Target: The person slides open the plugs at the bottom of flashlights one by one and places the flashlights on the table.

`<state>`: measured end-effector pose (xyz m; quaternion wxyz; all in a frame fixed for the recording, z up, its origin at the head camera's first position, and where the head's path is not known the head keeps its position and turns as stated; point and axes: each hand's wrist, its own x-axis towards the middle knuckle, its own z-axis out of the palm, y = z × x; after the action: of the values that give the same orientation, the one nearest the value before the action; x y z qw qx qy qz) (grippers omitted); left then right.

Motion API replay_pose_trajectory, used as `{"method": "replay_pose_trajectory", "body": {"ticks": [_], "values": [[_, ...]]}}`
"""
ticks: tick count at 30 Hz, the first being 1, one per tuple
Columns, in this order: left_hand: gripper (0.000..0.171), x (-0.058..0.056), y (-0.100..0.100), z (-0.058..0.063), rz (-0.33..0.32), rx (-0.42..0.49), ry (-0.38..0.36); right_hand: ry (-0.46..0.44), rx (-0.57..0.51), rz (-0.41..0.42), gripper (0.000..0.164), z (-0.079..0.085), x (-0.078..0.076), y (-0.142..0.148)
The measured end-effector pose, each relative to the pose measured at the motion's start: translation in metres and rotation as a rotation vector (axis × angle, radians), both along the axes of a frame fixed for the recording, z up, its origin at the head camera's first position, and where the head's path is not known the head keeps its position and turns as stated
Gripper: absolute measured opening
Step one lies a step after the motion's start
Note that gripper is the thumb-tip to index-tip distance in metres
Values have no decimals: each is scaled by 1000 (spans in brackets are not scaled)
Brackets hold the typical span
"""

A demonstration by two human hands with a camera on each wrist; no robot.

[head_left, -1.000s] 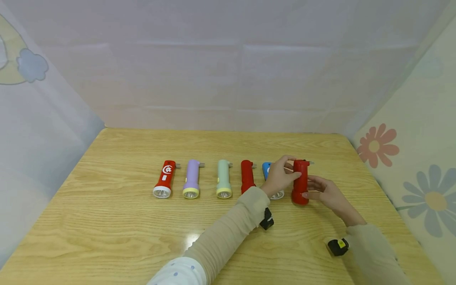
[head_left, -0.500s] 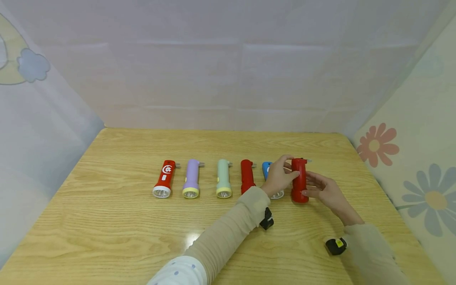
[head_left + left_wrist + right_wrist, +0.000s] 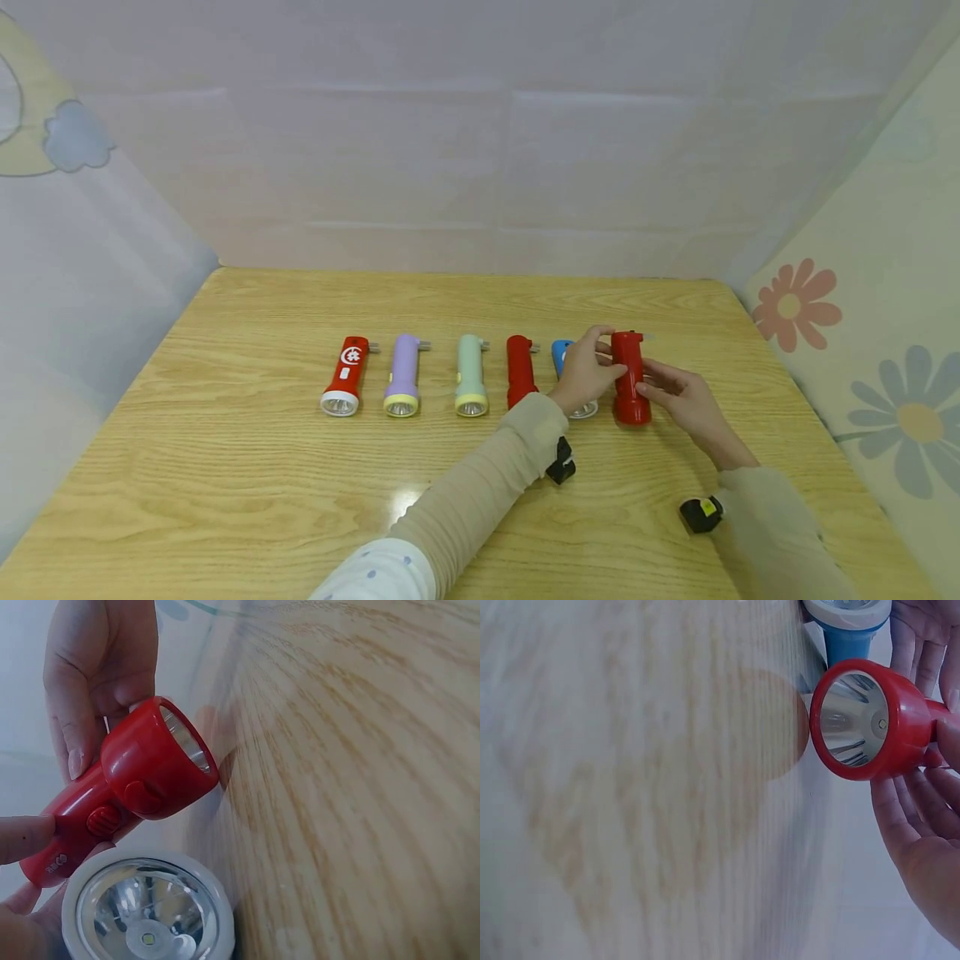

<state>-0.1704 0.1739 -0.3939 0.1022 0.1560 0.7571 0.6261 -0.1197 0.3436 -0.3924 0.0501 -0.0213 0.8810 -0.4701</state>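
Observation:
Between my two hands is a red flashlight with a two-prong plug at its far end. My left hand grips the body near the plug end, thumb on its side. From the right, my right hand holds it lower down, thumb on the near face and fingers behind. The left wrist view shows the flashlight's head close over the table, with a slide switch on the body. Its clear lens and silver reflector face the right wrist camera. A blue flashlight lies partly hidden behind my left hand.
To the left, in a row on the wooden table, lie another red flashlight, a pale green one, a purple one and a red-and-white one. Fabric-like walls stand around the table.
The held flashlight has shifted slightly left and away from me. My right hand has followed it, its thumb sliding up from the head to the body. My left hand has barely moved.

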Motion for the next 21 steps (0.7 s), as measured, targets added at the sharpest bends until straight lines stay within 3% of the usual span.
{"method": "replay_pose_trajectory", "body": {"ticks": [8,21], "values": [[56,-1,1,-1,9,6,-12,-18,-44,-5,56,0,-3,0],[63,-4,1,-3,-15,-98,34,-33,-128,-1,54,1,-5,0]]}}
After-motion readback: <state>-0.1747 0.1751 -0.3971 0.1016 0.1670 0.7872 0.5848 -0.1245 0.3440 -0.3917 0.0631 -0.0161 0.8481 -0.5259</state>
